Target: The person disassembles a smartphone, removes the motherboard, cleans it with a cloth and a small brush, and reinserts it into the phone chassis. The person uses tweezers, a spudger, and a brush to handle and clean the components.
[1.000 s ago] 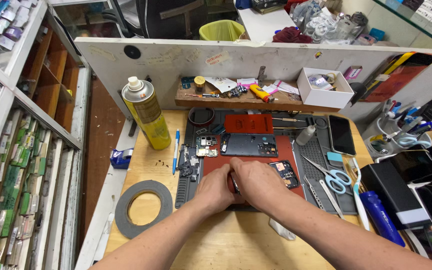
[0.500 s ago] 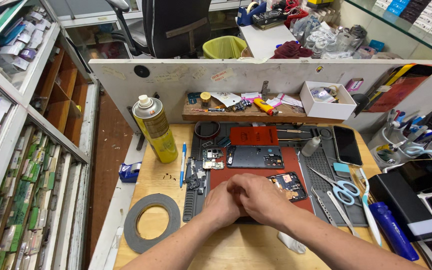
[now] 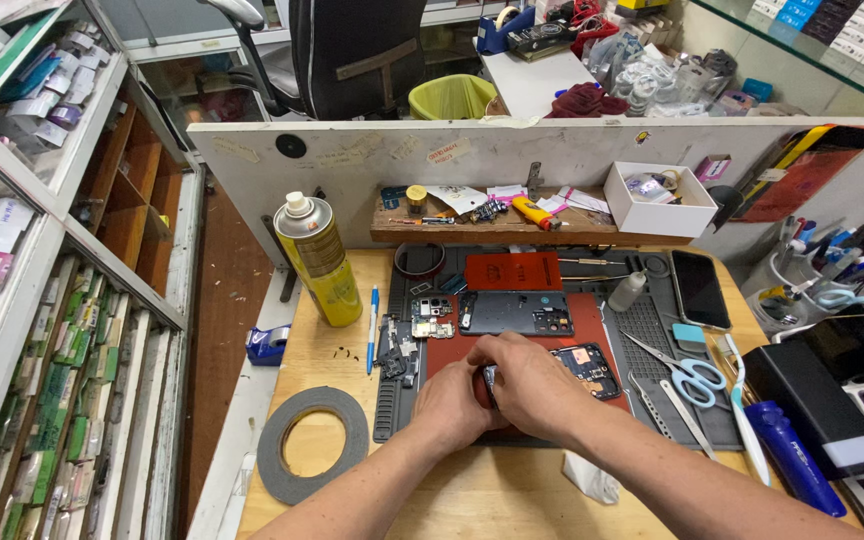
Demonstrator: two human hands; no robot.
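Hands together on red mat (image 3: 592, 320): left hand (image 3: 452, 405) and right hand (image 3: 532, 385) clasped around small dark phone part (image 3: 490, 378), opened phone (image 3: 514, 312) at twelve o'clock, scissors (image 3: 687, 370) at three.

Both my hands meet, curled, over the red mat (image 3: 592, 320).

My left hand (image 3: 452, 400) sits at the mat's near edge, fingers bent inward; my right hand (image 3: 532, 385) overlaps it from the right, forearms converging.
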